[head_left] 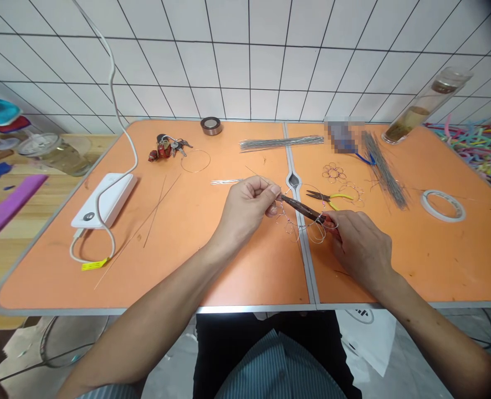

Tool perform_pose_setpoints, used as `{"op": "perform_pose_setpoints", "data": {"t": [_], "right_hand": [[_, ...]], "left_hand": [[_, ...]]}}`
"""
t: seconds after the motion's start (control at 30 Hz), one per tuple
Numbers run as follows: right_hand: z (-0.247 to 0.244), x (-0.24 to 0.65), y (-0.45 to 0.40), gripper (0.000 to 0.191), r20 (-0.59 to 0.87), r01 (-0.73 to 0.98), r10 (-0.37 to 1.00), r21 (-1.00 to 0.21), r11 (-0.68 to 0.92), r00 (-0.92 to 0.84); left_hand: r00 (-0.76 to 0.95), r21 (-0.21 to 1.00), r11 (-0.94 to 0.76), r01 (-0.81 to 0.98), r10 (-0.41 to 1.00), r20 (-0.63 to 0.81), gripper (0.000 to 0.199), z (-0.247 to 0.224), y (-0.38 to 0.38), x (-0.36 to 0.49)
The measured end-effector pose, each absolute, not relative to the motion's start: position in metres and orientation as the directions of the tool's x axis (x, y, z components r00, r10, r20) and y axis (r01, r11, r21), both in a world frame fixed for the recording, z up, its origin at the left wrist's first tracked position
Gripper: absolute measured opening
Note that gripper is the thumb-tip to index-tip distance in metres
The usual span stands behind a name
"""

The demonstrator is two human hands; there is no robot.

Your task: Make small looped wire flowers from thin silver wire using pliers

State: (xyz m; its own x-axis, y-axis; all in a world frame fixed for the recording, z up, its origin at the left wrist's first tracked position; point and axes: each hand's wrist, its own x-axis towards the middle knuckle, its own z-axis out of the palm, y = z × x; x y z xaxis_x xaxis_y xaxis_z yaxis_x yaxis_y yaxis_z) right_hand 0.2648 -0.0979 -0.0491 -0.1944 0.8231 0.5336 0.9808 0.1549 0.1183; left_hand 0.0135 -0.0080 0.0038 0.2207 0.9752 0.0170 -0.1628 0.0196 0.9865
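Note:
Long-nosed pliers (pixel 301 209) lie across the middle of the view, their handles in my right hand (pixel 359 244), which is closed round them. The tips of the pliers meet the fingertips of my left hand (pixel 249 205), which pinch thin wire at that spot. A looped wire piece (pixel 317 233) hangs around and below the pliers, between the hands. Small yellow-handled pliers (pixel 331 197) rest on the orange table (pixel 245 271) behind my right hand. A wire flower shape (pixel 334 172) lies further back.
Wire bundles (pixel 281 144) (pixel 384 172) lie at the back and right. A tape ring (pixel 443 205) and a tilted glass jar (pixel 426 105) stand right. On the left are a white power bank (pixel 104 200), keys (pixel 174 146) and loose wires (pixel 154 213). Dark tape (pixel 211 126) sits behind.

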Motion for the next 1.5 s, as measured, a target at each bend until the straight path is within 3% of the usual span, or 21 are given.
{"op": "perform_pose_setpoints", "data": {"t": [0.37, 1.1, 1.5], "right_hand": [[-0.0503, 0.2641, -0.0983, 0.021, 0.518, 0.978, 0.831, 0.072, 0.194, -0.203], [-0.0518, 0.2623, -0.098, 0.022, 0.327, 0.987, 0.935, -0.036, 0.155, -0.135], [-0.0457, 0.2707, -0.095, 0.024, 0.262, 0.95, 0.955, -0.237, 0.205, -0.141]], "left_hand": [[0.219, 0.988, 0.013, -0.153, 0.976, 0.021, 0.017, 0.003, -0.0074, 0.014], [0.214, 0.992, 0.002, -0.126, 0.976, 0.025, 0.018, 0.0002, -0.0058, 0.0144], [0.225, 0.986, 0.006, -0.168, 0.974, 0.032, 0.018, 0.0006, -0.0051, 0.013]]}}
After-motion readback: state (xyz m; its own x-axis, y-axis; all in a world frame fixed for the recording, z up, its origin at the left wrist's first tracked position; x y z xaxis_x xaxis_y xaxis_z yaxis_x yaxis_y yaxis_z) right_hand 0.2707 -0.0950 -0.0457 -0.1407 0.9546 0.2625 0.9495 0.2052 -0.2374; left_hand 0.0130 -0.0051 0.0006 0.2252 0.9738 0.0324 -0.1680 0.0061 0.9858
